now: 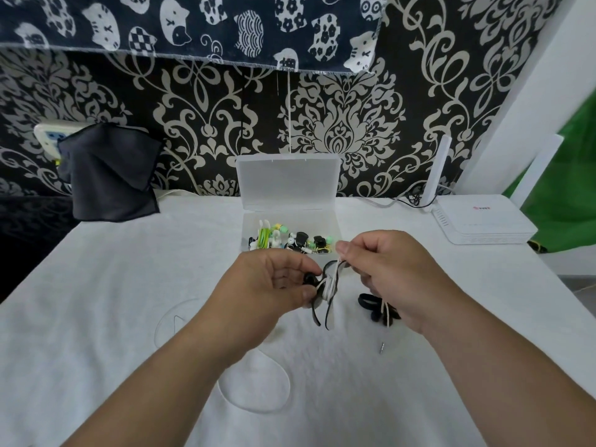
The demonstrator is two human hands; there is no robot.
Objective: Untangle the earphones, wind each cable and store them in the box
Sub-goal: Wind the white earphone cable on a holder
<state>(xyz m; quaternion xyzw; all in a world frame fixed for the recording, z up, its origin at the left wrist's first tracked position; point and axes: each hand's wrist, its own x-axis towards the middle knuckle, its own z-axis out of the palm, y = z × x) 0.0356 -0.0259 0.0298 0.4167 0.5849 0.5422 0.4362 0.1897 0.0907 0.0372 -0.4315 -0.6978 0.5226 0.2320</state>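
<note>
My left hand [274, 285] grips a small bundle of black earphones [325, 295] with a white cable wrapped around its middle. My right hand [387, 272] pinches the upper end of that white cable [338, 266] just above the bundle. More white cable [254, 388] trails in loops across the table below my left wrist, and its metal plug [381, 347] lies under my right hand. Another black earphone [375, 306] lies partly hidden beneath my right palm. Behind my hands the clear plastic box [332, 221] stands with its lid up, holding several wound earphones in green, white and black.
A white cloth covers the table [129, 317]. A white router [483, 221] with upright antennas sits at the back right. A dark folded cloth [109, 175] hangs at the back left against the patterned wall.
</note>
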